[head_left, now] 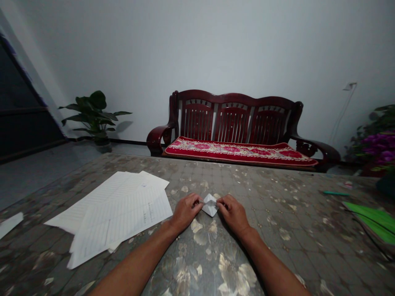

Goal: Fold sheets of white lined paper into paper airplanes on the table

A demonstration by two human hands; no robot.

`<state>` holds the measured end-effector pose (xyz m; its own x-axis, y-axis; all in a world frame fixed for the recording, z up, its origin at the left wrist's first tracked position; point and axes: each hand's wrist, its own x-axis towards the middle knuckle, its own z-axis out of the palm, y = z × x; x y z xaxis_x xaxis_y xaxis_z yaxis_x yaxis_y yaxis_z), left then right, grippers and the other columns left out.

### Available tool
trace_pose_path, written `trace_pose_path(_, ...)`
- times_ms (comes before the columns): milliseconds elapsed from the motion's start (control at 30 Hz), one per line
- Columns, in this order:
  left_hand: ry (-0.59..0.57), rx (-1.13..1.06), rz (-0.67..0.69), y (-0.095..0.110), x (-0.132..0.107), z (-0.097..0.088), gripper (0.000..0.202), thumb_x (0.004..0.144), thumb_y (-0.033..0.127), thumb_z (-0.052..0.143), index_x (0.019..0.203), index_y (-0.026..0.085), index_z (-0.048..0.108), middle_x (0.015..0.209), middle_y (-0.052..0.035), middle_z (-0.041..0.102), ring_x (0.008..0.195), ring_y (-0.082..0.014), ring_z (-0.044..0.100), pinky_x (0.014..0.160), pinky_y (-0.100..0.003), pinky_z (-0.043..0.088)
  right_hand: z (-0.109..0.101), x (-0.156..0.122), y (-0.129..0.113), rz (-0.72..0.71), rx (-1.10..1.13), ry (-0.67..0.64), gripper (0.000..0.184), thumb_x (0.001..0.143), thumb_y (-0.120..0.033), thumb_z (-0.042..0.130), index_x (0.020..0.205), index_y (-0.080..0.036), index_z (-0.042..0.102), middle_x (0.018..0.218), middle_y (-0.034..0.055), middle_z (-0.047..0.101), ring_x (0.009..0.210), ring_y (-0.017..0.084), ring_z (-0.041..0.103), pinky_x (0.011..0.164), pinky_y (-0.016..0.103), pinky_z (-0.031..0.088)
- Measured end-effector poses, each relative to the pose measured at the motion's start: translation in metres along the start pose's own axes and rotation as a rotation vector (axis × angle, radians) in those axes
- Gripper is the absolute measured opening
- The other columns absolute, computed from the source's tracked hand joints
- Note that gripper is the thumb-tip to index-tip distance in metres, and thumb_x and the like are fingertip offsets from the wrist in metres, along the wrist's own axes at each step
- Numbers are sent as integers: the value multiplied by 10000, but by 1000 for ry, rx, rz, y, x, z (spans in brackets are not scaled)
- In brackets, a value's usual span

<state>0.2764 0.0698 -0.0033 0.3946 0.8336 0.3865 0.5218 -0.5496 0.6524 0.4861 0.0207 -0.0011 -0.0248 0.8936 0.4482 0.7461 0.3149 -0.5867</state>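
1. I took the lined sheets (123,218) as my landmark; they overlapped one another on the patterned table (271,193).
2. From my end, I saw the small folded paper (210,205) to the right of the lined sheets, well clear of their edge, directly in front of the person.
3. It made a diamond, one tip pointing away from the person and the other back toward them. Its long axis seemed to run along those tips, though the shape was close to even and I could not be sure.
4. The left hand (187,209) was between the lined sheets and the paper, with thumb and fingers pinched narrow on the diamond's left corner.
5. The right hand (233,213) was on the paper's far side from the lined sheets, its fingertips closed likewise on the right corner.
6. So the paper lay directly between the two sets of fingers, crosswise to its tips; I judged neither hand nearer, since both touched it. I could not tell how many layers each pinch held.
7. Well to the right of the lined sheets I noted a green pen (336,193) and a flat green item (378,217); beyond the sheets and rightward stood a wooden bench (233,98).
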Motion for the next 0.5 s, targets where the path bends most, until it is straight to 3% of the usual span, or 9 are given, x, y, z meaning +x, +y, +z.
trace_pose_path(500, 10, -17, -24, 8, 2, 6, 142, 851, 213, 586, 740, 200, 673, 759, -6, 659, 762, -168, 623, 706, -264, 449, 7, 4, -3, -58, -87, 23, 197, 875, -233, 517, 788, -237, 693, 770, 20, 644, 728, 154, 593, 675, 231, 399)
